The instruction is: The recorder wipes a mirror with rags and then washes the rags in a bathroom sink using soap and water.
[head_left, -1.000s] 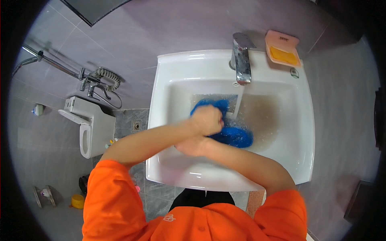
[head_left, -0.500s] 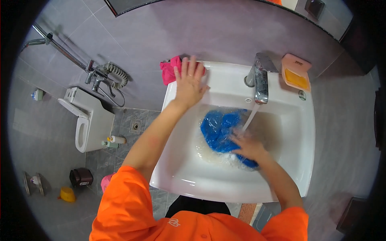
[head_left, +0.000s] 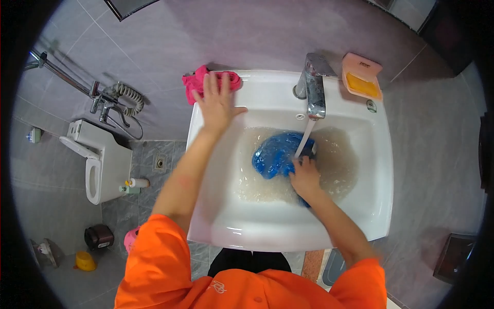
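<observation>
A soaked blue cloth (head_left: 278, 157) lies bunched in cloudy water in the white washbasin (head_left: 247, 234). My right hand (head_left: 305, 179) is on its right side, fingers bent and closed on the fabric; part of the cloth shows below the palm. Just above those fingers, a stream runs from the chrome faucet (head_left: 316, 92) onto the cloth. At the basin's back left corner my left hand (head_left: 216, 105) is spread open, its fingertips over a crumpled pink cloth (head_left: 194, 85). Whether they press on it I cannot tell.
A pink soap dish (head_left: 363, 62) holding a yellow soap bar (head_left: 361, 85) stands at the basin's back right. A shower mixer (head_left: 105, 103) with a coiled hose is on the left wall. Below it are a white toilet (head_left: 110, 159) and bottles (head_left: 138, 183) on the tiled floor.
My right hand has moved from a blurred, spread pose over the cloth to bent fingers on it. The blue cloth is more compact and cloudy water spreads wider. My view has shifted slightly.
</observation>
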A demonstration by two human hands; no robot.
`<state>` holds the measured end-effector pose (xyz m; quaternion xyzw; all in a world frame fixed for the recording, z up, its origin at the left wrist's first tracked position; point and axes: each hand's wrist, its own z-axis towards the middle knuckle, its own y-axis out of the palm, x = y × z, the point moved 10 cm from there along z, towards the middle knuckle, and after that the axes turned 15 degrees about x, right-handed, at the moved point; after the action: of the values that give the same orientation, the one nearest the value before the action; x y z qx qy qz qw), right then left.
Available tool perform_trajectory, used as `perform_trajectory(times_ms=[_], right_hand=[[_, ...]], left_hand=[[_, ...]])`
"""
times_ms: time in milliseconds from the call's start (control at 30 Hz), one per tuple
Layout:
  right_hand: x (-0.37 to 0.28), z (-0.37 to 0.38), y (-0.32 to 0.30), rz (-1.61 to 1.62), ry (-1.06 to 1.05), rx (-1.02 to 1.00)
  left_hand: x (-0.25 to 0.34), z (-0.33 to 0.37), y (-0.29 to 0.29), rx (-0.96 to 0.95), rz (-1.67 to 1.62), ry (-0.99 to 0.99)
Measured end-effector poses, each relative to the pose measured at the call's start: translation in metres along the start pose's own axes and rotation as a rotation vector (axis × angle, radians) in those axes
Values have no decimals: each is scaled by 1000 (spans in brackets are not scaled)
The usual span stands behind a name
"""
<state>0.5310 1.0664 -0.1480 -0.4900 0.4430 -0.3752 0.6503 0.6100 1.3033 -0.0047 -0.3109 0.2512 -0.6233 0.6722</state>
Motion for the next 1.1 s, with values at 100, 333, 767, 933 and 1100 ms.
perform_trajectory(times_ms=[100, 333, 767, 933, 1100], right_hand=[[9, 27, 33, 268, 282, 9], [-38, 51, 14, 2269, 921, 71], [-204, 192, -46, 214, -253, 376], [-120, 166, -72, 40, -152, 493], [-66, 98, -80, -101, -633, 492]], left_hand=[[-14, 21, 21, -128, -183, 148], [-136, 33, -68, 22, -664, -443], [-235, -98, -224, 272, -838, -690], [-264, -158, -229, 144, -715, -803], [-280, -206, -206, -10, -629, -888]])
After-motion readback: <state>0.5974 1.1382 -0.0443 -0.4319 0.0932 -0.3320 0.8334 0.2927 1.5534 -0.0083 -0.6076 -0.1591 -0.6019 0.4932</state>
